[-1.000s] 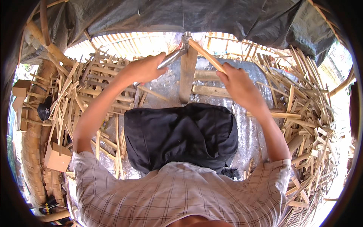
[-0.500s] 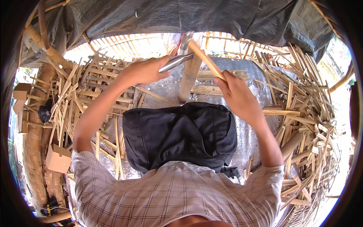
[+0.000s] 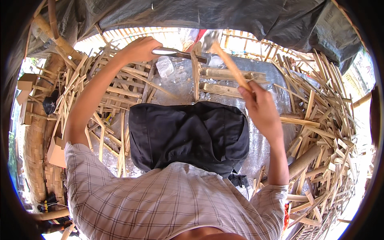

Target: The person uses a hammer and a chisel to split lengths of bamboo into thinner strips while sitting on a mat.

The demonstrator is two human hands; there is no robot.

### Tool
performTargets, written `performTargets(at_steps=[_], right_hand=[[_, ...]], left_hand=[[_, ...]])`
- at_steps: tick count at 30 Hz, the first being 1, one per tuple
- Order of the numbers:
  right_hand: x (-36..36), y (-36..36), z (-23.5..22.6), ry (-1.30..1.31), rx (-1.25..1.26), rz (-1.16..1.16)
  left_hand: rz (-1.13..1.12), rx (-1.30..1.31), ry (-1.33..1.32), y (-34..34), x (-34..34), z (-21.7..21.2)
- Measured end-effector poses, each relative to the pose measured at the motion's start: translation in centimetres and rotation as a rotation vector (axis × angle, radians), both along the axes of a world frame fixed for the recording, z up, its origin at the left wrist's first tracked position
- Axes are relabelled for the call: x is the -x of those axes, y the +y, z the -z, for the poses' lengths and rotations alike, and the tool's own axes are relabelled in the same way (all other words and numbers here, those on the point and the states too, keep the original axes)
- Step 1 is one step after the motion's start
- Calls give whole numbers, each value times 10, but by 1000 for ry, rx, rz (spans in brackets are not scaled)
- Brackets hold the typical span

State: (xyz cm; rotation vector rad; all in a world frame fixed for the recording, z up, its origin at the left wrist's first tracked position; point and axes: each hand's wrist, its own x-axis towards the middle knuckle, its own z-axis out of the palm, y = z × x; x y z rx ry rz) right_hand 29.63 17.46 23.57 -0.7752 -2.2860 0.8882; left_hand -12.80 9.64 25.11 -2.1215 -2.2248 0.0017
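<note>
My left hand (image 3: 142, 49) is closed around the shiny metal handle of a long knife (image 3: 182, 55). Its dark blade crosses the upper part of an upright piece of bamboo (image 3: 196, 78), and the tip shows on the right side. How deep the blade sits in the bamboo cannot be made out. In my right hand (image 3: 261, 109) is a hammer (image 3: 231, 66), gripped by its light wooden handle. The hammer's head is blurred and lies just above and right of the bamboo's top. Black cloth (image 3: 188, 138) covers my lap, close in front of me.
Split bamboo pieces (image 3: 230, 89) lie on the grey sheet (image 3: 272, 76) beyond my lap. Heaps of bamboo strips stand to the left (image 3: 120, 86) and right (image 3: 336, 148). A dark tarp (image 3: 240, 20) hangs overhead at the far side.
My left hand has moved left and up, the knife now lying nearly level across the bamboo. The bamboo now looks narrower and straighter. The hammer has shifted slightly right.
</note>
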Motion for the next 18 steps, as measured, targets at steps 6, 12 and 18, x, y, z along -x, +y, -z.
performTargets(at_steps=[6, 12, 18], right_hand=[[27, -1, -13, 227, -115, 163], [26, 2, -8, -155, -178, 41], [43, -6, -21, 99, -133, 260]], left_hand=[[-120, 7, -40, 2, -4, 7], [-162, 25, -35, -1, -7, 5], [-176, 6, -44, 3, -9, 3]])
